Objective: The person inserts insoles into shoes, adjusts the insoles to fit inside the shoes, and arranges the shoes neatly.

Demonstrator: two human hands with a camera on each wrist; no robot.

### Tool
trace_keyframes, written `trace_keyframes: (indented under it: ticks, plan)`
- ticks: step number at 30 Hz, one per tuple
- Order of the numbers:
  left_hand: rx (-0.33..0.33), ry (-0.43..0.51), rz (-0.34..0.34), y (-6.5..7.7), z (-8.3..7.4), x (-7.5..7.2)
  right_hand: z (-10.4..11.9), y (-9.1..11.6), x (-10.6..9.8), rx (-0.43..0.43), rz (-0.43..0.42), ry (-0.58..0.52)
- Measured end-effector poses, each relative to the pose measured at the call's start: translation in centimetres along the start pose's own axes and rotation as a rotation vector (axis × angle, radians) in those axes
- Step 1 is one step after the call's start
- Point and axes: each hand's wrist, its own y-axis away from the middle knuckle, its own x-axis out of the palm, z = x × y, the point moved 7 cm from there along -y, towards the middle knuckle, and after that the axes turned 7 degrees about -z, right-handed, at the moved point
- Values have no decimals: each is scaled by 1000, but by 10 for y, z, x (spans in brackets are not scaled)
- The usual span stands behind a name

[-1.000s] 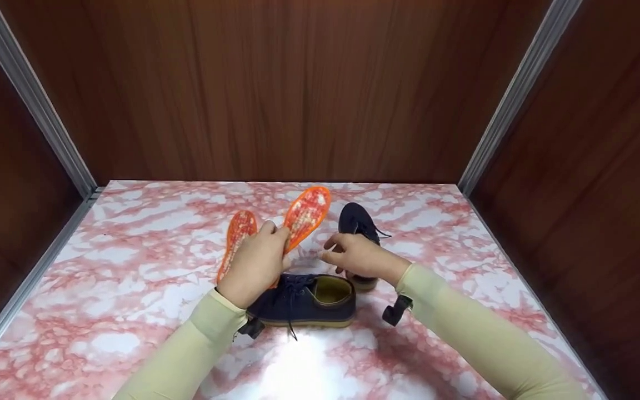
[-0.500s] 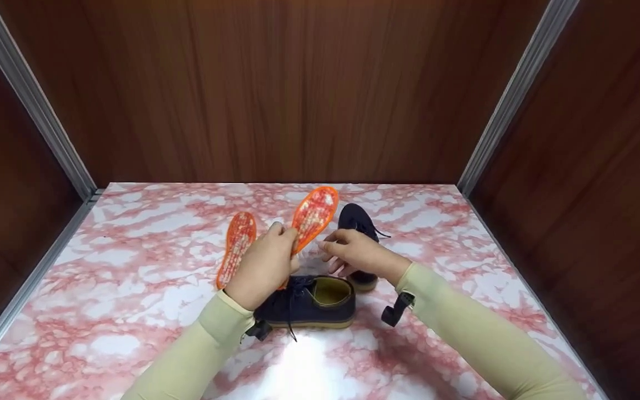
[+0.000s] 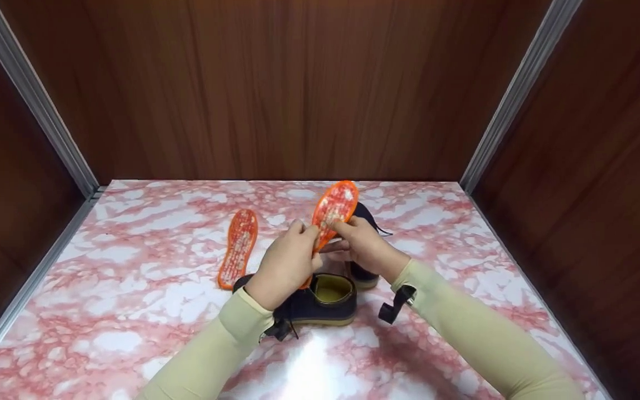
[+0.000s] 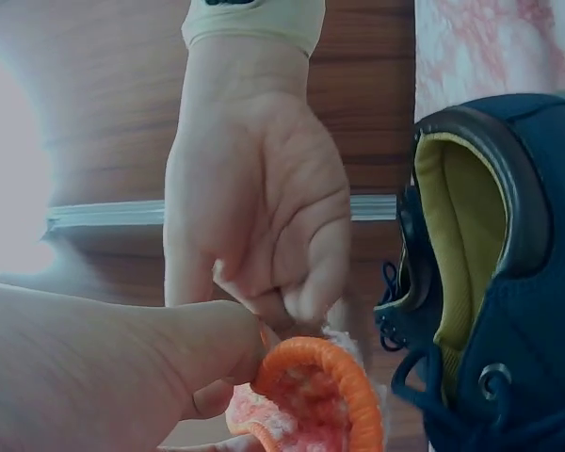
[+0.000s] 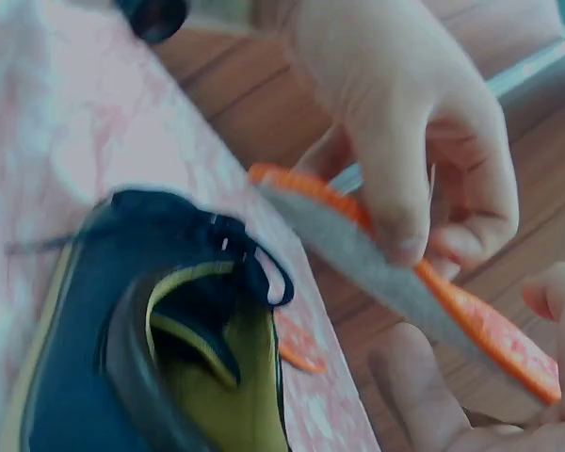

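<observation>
My left hand (image 3: pixel 286 264) pinches an orange-edged insole (image 3: pixel 334 208) near its middle, tilted up to the right above the shoes. Its thumb lies over the edge, and the grey underside shows in the right wrist view. My right hand (image 3: pixel 373 247) grips the same insole from the other side, thumb across its patterned face and fingers beneath. Below the hands is a dark blue lace-up shoe (image 3: pixel 325 316), its toe partly covered by my left hand. Another matching shoe (image 3: pixel 364 275) stands behind my right hand, which hides much of it.
A second orange insole (image 3: pixel 238 250) lies flat on the red-and-white marbled tabletop (image 3: pixel 114 300), left of the shoes. Brown wood-grain panels (image 3: pixel 292 89) rise at the back and both sides, with grey metal strips (image 3: pixel 520 94) at the corners.
My left hand has moved right with the insole. My right hand, apart from the insole before, now has its thumb over it. The shoes and the other insole have stayed put.
</observation>
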Motion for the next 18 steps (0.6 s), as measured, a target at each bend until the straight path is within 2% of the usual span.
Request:
trace_keyframes:
  ticks: [8,15,18]
  plan:
    - [29,-73,-79,-2,-5,-2,7,-5,5,10,-58,-149]
    - [19,-94,-118,0,-10,7,1,-9,6,10,-96,-188]
    - [24,-120,-157,1,-14,11,-2,-11,5,14,-117,-196]
